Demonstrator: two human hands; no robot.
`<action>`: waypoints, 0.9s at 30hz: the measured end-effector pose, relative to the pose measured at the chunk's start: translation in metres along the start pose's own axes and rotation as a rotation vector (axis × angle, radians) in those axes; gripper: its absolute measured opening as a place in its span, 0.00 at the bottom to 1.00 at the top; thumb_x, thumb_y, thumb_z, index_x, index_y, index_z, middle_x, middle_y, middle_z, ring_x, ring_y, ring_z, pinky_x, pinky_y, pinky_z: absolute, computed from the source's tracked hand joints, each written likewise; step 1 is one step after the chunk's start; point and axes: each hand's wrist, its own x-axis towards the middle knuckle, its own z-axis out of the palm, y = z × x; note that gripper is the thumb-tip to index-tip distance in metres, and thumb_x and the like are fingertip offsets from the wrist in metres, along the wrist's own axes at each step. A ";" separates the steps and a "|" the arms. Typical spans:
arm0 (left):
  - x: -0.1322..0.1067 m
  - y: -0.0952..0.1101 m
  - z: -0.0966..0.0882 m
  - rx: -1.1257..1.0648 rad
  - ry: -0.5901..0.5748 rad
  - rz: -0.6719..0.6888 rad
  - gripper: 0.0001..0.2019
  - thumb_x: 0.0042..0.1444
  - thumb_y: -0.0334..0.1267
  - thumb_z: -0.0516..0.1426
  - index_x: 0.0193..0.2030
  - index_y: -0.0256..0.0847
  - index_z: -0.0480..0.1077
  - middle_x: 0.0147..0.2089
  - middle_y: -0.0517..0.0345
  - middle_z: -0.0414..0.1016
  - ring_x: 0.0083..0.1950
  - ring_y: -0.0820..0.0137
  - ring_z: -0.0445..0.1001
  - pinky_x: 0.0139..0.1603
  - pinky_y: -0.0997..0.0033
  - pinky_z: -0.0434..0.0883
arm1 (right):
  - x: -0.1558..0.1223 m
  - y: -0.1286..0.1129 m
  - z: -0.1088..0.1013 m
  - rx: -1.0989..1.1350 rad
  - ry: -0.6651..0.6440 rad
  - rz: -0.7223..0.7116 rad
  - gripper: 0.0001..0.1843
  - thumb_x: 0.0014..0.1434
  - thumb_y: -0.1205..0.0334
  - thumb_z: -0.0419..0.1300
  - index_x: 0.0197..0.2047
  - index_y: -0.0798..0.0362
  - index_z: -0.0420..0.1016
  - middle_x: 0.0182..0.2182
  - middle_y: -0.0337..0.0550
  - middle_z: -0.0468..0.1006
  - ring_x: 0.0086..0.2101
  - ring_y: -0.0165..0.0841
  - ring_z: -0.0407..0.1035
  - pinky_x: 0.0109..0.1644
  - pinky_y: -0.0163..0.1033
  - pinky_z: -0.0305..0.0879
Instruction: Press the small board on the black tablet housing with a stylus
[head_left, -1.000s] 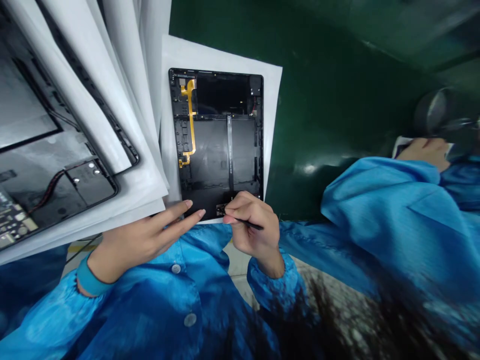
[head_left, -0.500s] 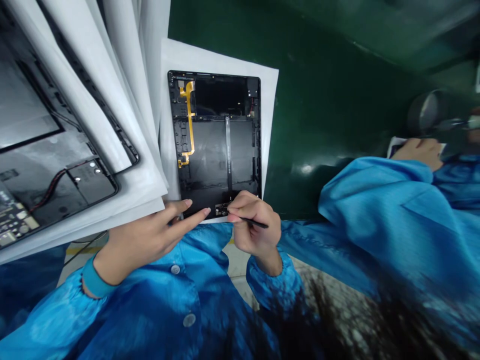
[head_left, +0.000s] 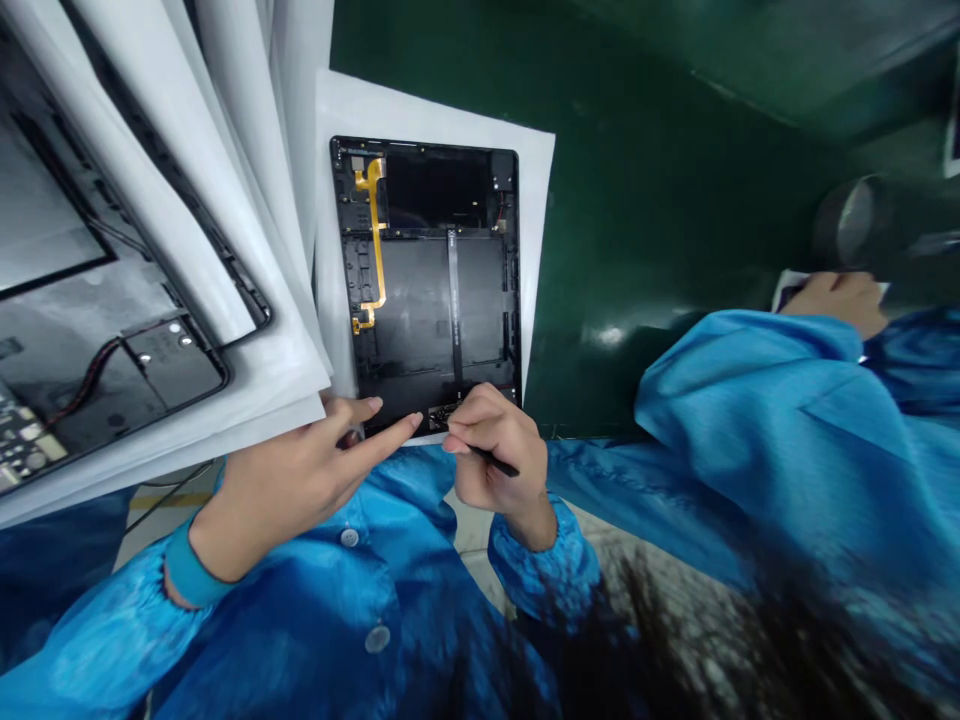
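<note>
An opened black tablet back shell (head_left: 416, 330) lies on a white sheet (head_left: 536, 190). Inside it are a yellow flex cable (head_left: 377, 245), a dark ribbon cable (head_left: 454, 300) running lengthwise and a small circuit board (head_left: 441, 415) at the near edge. Pinched in my right hand (head_left: 499, 445) is a slim black tool (head_left: 495, 461), its tip hidden by my fingers beside the small board. My left hand (head_left: 315, 460) is open, fingers stretched out over the shell's near left corner, the index fingertip close to the board.
At left, a stack of white sheets (head_left: 292, 340) is interleaved with other black shells (head_left: 180, 360). The green table surface (head_left: 637, 220) extends to the right. A co-worker's hand (head_left: 840, 300) and blue sleeve (head_left: 750, 370) are at the right, near a round metallic object (head_left: 855, 220).
My right hand has shifted slightly left with the black tool, which now slants more steeply. My left hand holds nearly the same place on the shell.
</note>
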 end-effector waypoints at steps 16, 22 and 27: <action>0.014 0.004 -0.010 0.222 -0.559 0.177 0.35 0.74 0.48 0.26 0.59 0.48 0.73 0.66 0.73 0.67 0.66 0.57 0.67 0.30 0.80 0.69 | -0.023 0.000 0.004 -0.086 0.026 -0.065 0.14 0.59 0.75 0.58 0.44 0.46 0.66 0.31 0.36 0.73 0.27 0.32 0.66 0.34 0.44 0.67; 0.027 0.000 -0.016 0.270 -0.805 0.285 0.40 0.71 0.44 0.22 0.52 0.41 0.76 0.70 0.72 0.60 0.58 0.65 0.75 0.27 0.81 0.64 | -0.021 0.000 0.008 -0.099 0.056 -0.029 0.09 0.64 0.69 0.59 0.44 0.46 0.66 0.30 0.36 0.74 0.27 0.32 0.65 0.30 0.42 0.64; 0.029 0.005 -0.016 0.400 -0.748 0.306 0.40 0.67 0.38 0.21 0.45 0.33 0.76 0.64 0.72 0.68 0.45 0.74 0.79 0.27 0.80 0.62 | -0.020 0.000 0.012 -0.073 0.093 -0.017 0.08 0.65 0.70 0.61 0.43 0.48 0.66 0.30 0.37 0.73 0.27 0.31 0.64 0.31 0.41 0.61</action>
